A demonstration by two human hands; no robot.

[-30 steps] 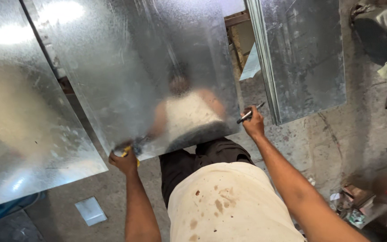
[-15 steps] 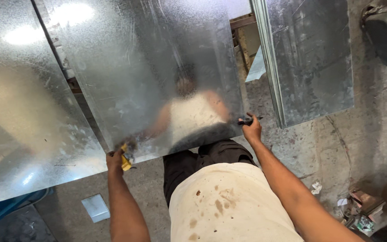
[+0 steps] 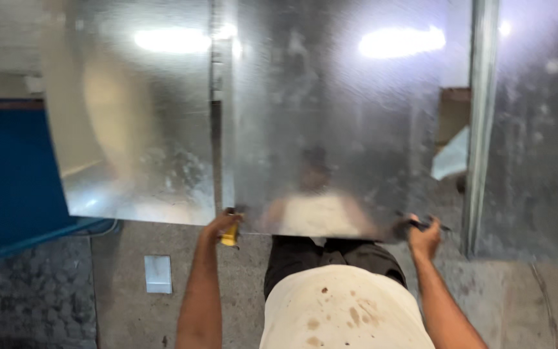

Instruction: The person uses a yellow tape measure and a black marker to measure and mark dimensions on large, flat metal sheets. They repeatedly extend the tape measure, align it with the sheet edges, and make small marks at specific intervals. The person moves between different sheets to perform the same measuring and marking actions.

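Left hand (image 3: 222, 225) fingers closed on yellow tool (image 3: 230, 236), right hand (image 3: 423, 234) on dark marker (image 3: 422, 224); both pinch the metal sheet (image 3: 330, 129) at lower corners, steadying it.

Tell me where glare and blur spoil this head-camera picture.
Head view: two bright glare patches of overhead lights sit high on the metal sheet; the whole frame is smeared by motion blur, so the sheet's edges look soft; a dim reflection of the person shows low on the sheet; the left hand with a yellow tool and the right hand stay readable.
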